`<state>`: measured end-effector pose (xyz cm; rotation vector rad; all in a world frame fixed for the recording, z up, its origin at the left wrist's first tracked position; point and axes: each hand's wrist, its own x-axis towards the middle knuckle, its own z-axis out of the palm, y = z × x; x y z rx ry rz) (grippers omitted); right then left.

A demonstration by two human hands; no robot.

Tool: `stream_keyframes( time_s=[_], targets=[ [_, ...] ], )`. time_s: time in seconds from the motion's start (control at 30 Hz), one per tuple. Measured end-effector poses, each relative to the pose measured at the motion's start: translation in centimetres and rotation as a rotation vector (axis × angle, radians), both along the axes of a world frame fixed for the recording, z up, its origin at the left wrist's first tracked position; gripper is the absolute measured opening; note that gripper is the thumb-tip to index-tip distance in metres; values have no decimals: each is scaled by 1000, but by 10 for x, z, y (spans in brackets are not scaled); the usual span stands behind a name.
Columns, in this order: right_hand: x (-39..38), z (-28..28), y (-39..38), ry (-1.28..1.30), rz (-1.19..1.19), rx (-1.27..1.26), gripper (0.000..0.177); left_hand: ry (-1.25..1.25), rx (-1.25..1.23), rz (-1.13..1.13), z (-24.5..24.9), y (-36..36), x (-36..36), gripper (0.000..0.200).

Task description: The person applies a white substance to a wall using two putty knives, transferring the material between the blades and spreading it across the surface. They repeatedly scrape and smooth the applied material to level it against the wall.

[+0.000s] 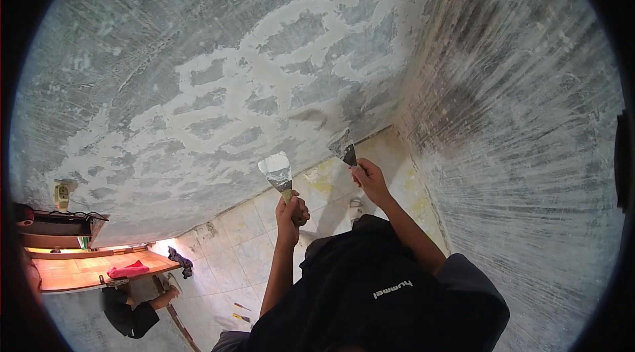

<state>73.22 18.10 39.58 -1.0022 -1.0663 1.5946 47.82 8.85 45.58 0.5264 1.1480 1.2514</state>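
My left hand (292, 210) is closed round the handle of a putty knife (276, 171), whose wide blade points up and carries white paste. Farther right, my right hand (369, 180) grips a second putty knife (344, 148) with a grey, smeared blade close to the wall. Both blades are in front of the grey wall (152, 61), which bears irregular patches of pale filler (264, 71). Whether the right blade touches the wall I cannot tell.
A second wall (516, 153) meets the first at a corner on the right. At lower left are a socket (61, 196), a wooden board (79, 269) with a red cloth (128, 269), and another person (129, 312). Tools (241, 317) lie on the tiled floor (228, 266).
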Motion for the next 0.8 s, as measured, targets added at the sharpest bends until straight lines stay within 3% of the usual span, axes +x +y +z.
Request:
stream_keyframes(
  time_s=[0.2,0.4,0.5,0.63,0.73,0.8],
  targets=[
    [3,-26,-7,-23,-21,-92,22,114,-91,33,-8,-13,6,38],
    [11,-48,-13,-16,-60,-198,20,60,-157,30,-14,-18,9,52],
    [21,-57,-25,42,-94,-202,21,84,-190,2,-17,-19,8,47],
    [34,-59,-46,-120,-183,-133,10,57,-196,-74,-15,-18,3,44],
    [35,-49,-67,-146,-221,-137,12,12,-153,-121,-8,-26,-6,37],
    [31,-54,-80,-125,-226,-104,13,129,-84,-150,-4,-38,-11,30]
  ],
)
